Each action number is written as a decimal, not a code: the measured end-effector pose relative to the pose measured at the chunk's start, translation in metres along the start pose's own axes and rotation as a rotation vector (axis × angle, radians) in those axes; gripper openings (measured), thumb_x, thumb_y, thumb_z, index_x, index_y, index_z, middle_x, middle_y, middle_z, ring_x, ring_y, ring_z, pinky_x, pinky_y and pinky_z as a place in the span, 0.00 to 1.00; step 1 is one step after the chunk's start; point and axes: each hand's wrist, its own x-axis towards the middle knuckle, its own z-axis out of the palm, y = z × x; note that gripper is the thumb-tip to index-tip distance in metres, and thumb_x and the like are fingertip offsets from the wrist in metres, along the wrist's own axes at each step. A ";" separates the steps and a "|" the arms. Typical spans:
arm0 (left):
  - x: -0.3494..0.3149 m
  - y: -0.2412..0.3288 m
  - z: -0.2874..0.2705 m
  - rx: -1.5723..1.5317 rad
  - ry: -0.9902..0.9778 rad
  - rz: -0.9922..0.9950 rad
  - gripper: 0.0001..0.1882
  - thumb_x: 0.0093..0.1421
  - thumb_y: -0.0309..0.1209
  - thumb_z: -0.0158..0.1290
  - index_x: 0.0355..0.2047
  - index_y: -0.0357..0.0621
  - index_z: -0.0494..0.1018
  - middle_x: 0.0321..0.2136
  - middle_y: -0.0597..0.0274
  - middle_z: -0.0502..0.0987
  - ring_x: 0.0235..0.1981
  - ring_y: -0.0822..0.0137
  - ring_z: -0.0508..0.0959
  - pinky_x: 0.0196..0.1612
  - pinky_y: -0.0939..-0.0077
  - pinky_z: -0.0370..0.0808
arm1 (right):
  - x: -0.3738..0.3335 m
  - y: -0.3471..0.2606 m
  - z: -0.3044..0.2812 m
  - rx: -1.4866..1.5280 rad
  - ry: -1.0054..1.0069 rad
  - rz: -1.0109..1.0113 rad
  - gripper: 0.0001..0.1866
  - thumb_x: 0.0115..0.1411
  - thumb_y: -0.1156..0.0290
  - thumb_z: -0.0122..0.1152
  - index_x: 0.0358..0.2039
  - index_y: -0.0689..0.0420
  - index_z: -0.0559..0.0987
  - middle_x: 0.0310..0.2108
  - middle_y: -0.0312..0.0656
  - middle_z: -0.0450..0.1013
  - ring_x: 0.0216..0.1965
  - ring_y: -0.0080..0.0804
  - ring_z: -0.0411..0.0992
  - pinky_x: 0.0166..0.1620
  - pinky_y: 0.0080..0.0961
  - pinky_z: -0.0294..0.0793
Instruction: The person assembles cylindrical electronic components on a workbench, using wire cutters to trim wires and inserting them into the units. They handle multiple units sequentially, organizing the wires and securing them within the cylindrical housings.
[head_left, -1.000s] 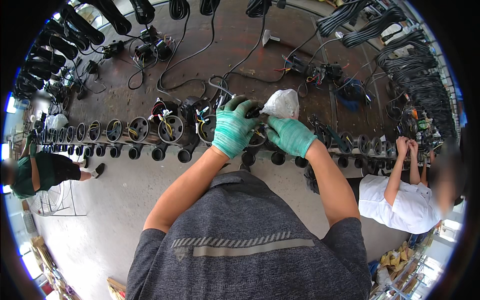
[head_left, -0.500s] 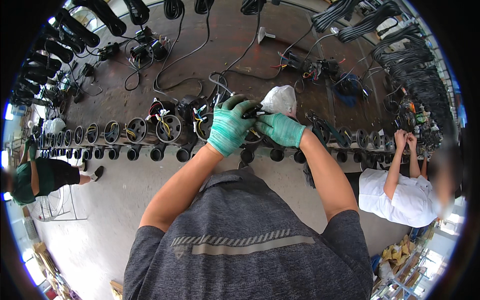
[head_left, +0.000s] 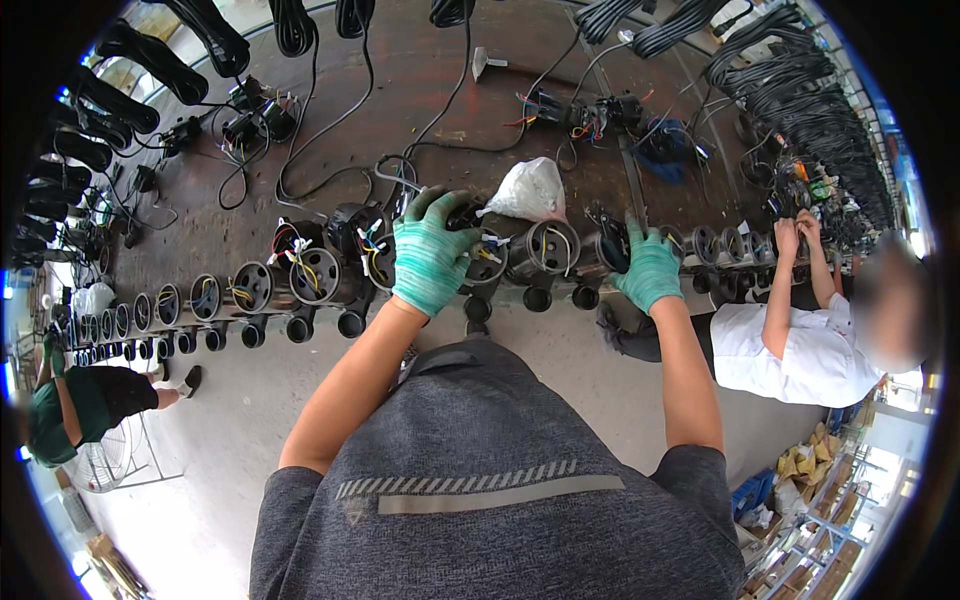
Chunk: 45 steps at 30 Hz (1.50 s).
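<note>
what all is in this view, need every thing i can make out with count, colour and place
cups: over ten, dark grey, near table edge
tubes: over ten, black, below cups
wired parts: several, black, across table
coils: many, black, far edge and both sides
bag: one, whitish, mid-table
pale piece: one, whitish, far middle of table
blue bundle: one, blue, table's right
table: one, dark brown, centre
fan: one, grey, left
co-workers: two, white top right, dark green top left
floor: one, grey, below table
shirt: one, dark grey, bottom centre
left grip: one, green-gloved, left of bag
right grip: one, green-gloved, right of bag
</note>
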 end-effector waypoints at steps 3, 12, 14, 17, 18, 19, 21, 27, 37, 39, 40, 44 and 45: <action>-0.002 0.000 -0.001 -0.014 0.005 -0.027 0.14 0.43 0.27 0.71 0.33 0.56 0.89 0.59 0.60 0.79 0.64 0.43 0.71 0.64 0.49 0.69 | -0.033 -0.016 -0.003 0.164 0.136 -0.035 0.55 0.49 0.68 0.77 0.77 0.49 0.62 0.65 0.62 0.65 0.62 0.63 0.70 0.65 0.52 0.73; -0.004 0.000 -0.003 -0.010 -0.003 -0.022 0.15 0.43 0.27 0.71 0.34 0.56 0.89 0.59 0.60 0.79 0.64 0.44 0.71 0.64 0.48 0.69 | -0.072 -0.118 0.035 0.624 0.286 -0.310 0.45 0.48 0.65 0.76 0.67 0.62 0.70 0.51 0.59 0.74 0.52 0.59 0.75 0.56 0.49 0.78; -0.004 -0.001 -0.002 -0.008 0.001 -0.021 0.15 0.44 0.27 0.71 0.34 0.56 0.89 0.59 0.60 0.79 0.64 0.44 0.71 0.64 0.48 0.69 | -0.068 -0.122 0.037 0.632 0.297 -0.349 0.46 0.49 0.64 0.76 0.68 0.63 0.69 0.53 0.60 0.74 0.54 0.59 0.75 0.58 0.49 0.77; -0.003 -0.002 -0.002 -0.018 0.014 -0.022 0.15 0.44 0.26 0.71 0.34 0.56 0.89 0.59 0.60 0.79 0.64 0.44 0.71 0.64 0.48 0.69 | -0.065 -0.129 0.033 0.651 0.253 -0.363 0.48 0.49 0.63 0.77 0.70 0.63 0.68 0.54 0.61 0.74 0.55 0.60 0.75 0.59 0.50 0.77; -0.003 -0.001 -0.002 -0.017 0.012 -0.021 0.15 0.44 0.26 0.71 0.34 0.56 0.89 0.59 0.60 0.79 0.64 0.44 0.71 0.64 0.48 0.69 | -0.064 -0.129 0.036 0.670 0.227 -0.360 0.49 0.49 0.63 0.77 0.70 0.62 0.67 0.55 0.62 0.73 0.56 0.60 0.75 0.60 0.50 0.76; -0.002 -0.001 -0.002 -0.015 0.010 -0.020 0.15 0.44 0.26 0.71 0.35 0.56 0.89 0.59 0.60 0.79 0.64 0.44 0.71 0.64 0.48 0.69 | -0.062 -0.130 0.038 0.689 0.201 -0.358 0.50 0.48 0.62 0.77 0.71 0.62 0.67 0.55 0.62 0.73 0.56 0.60 0.75 0.60 0.51 0.76; -0.003 0.000 -0.003 -0.006 0.005 -0.016 0.15 0.44 0.26 0.71 0.34 0.56 0.89 0.59 0.60 0.79 0.64 0.43 0.71 0.64 0.48 0.69 | -0.062 -0.134 0.034 0.648 0.163 -0.349 0.51 0.48 0.62 0.78 0.72 0.61 0.66 0.56 0.62 0.73 0.57 0.61 0.74 0.61 0.51 0.76; -0.005 -0.002 0.001 0.008 0.023 -0.011 0.14 0.44 0.27 0.71 0.34 0.56 0.89 0.59 0.60 0.79 0.63 0.43 0.72 0.64 0.48 0.69 | -0.061 -0.140 0.040 0.663 0.184 -0.378 0.51 0.49 0.63 0.77 0.72 0.59 0.66 0.55 0.63 0.73 0.56 0.63 0.75 0.60 0.53 0.77; -0.007 -0.012 0.003 -0.057 0.020 0.057 0.16 0.42 0.25 0.69 0.34 0.53 0.88 0.59 0.63 0.79 0.64 0.44 0.71 0.64 0.48 0.70 | -0.051 -0.151 0.056 0.697 0.117 -0.356 0.46 0.53 0.69 0.71 0.73 0.56 0.65 0.56 0.61 0.73 0.53 0.61 0.78 0.56 0.49 0.80; -0.006 -0.012 0.003 -0.048 -0.003 0.050 0.16 0.42 0.25 0.69 0.34 0.53 0.88 0.59 0.63 0.79 0.64 0.45 0.72 0.64 0.48 0.70 | -0.043 -0.151 0.066 0.726 0.125 -0.368 0.46 0.53 0.69 0.71 0.73 0.56 0.64 0.57 0.60 0.73 0.53 0.62 0.78 0.57 0.49 0.80; -0.005 -0.011 0.004 -0.044 -0.015 0.048 0.16 0.42 0.25 0.69 0.34 0.52 0.88 0.59 0.63 0.80 0.63 0.45 0.72 0.64 0.48 0.70 | -0.041 -0.150 0.070 0.740 0.130 -0.373 0.46 0.53 0.69 0.72 0.73 0.56 0.64 0.58 0.60 0.73 0.53 0.63 0.78 0.57 0.49 0.80; 0.004 -0.013 -0.004 -0.032 -0.052 0.088 0.16 0.43 0.26 0.69 0.35 0.53 0.88 0.58 0.62 0.80 0.62 0.45 0.74 0.62 0.47 0.71 | -0.044 -0.149 0.056 0.819 0.045 -0.379 0.49 0.52 0.67 0.73 0.74 0.56 0.62 0.62 0.62 0.69 0.60 0.61 0.74 0.61 0.47 0.77; 0.004 -0.012 -0.005 -0.003 -0.075 0.100 0.16 0.44 0.27 0.69 0.36 0.54 0.88 0.58 0.62 0.80 0.62 0.45 0.74 0.62 0.48 0.71 | -0.048 -0.149 0.049 0.908 0.002 -0.380 0.51 0.52 0.67 0.74 0.75 0.56 0.61 0.63 0.63 0.68 0.62 0.60 0.73 0.63 0.47 0.76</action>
